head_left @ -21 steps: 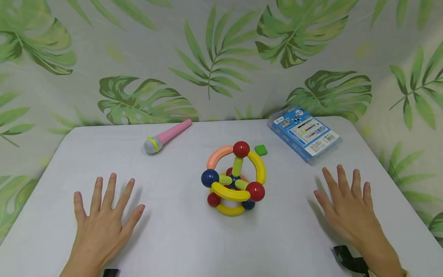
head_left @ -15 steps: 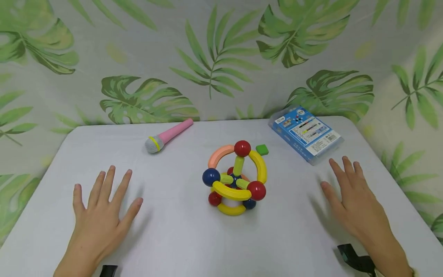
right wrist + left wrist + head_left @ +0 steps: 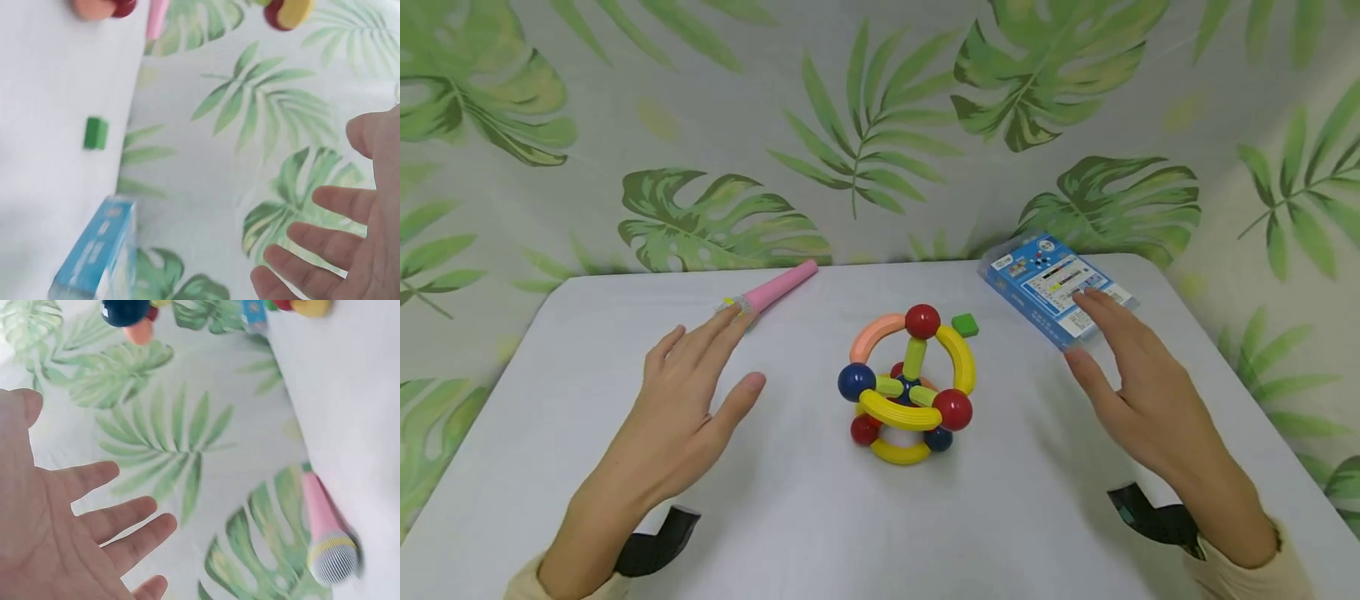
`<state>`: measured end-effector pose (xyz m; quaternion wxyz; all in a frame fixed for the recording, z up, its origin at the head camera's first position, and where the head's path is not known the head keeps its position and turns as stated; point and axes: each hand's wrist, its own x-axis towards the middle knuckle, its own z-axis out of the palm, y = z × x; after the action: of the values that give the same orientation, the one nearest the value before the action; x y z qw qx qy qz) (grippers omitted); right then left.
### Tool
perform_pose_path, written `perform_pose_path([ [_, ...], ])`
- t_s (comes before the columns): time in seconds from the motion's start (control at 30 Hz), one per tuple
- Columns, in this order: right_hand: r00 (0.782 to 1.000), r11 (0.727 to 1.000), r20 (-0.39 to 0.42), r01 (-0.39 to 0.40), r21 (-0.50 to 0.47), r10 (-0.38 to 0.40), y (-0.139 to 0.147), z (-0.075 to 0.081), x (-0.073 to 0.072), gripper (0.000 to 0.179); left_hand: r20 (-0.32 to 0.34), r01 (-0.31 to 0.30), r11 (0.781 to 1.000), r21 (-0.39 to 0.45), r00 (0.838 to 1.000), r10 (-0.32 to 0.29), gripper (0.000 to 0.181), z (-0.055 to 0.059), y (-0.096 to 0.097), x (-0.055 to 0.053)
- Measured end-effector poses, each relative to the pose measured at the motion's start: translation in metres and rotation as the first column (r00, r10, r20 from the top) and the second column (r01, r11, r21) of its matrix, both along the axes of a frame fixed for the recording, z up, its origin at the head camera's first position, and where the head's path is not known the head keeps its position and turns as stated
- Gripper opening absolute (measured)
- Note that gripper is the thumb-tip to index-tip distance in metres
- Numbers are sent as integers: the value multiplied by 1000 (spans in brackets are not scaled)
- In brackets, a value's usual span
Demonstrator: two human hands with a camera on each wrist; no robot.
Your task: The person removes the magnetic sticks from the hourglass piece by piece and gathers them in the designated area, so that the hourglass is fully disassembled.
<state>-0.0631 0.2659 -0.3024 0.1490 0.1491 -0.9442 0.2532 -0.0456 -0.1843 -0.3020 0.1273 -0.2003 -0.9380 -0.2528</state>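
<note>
A toy built of coloured balls and rods (image 3: 901,416) stands in the middle of the white table, between the two hands. To its left my left hand (image 3: 677,408) is held above the table, fingers extended and touching nothing. Its fingertips overlap the head of a pink toy microphone (image 3: 781,286) in the head view; the left wrist view shows the microphone head (image 3: 333,559) apart from the hand. My right hand (image 3: 1150,400) hovers on the right, also holding nothing. One of its fingers partly covers a blue box in clear packaging (image 3: 1037,279).
A small green block (image 3: 965,325) lies just behind the toy. Leaf-patterned cloth (image 3: 880,125) hangs behind the table's back edge. A dark wrist strap mount (image 3: 658,542) sits at the left wrist, and a similar mount (image 3: 1153,512) at the right.
Both hands have lifted and turned from palm-down. The left has moved right and forward toward the toy and the microphone; the right has moved a little forward and inward. The toy stays put.
</note>
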Motion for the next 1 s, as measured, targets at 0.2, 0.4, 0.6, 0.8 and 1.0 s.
perform_pose_path([
  [0.2,992,994,-64,-109,-2,108,-29,12,-7,63,119,109,990,84,986,-119,62,11,33,-15],
  [0.4,950,964,-163,-261,54,266,-53,14,-14,62,154,246,952,184,949,-275,59,13,52,-21],
  [0.6,902,917,-162,-389,92,399,-69,13,-21,51,101,342,915,212,924,-369,46,11,53,-26],
  [0.8,890,902,-151,-421,93,431,-72,9,-21,52,45,379,896,230,916,-399,37,8,50,-31],
  [1.0,882,891,-122,-447,81,454,-75,3,-17,56,9,356,902,246,929,-369,37,3,42,-36],
])
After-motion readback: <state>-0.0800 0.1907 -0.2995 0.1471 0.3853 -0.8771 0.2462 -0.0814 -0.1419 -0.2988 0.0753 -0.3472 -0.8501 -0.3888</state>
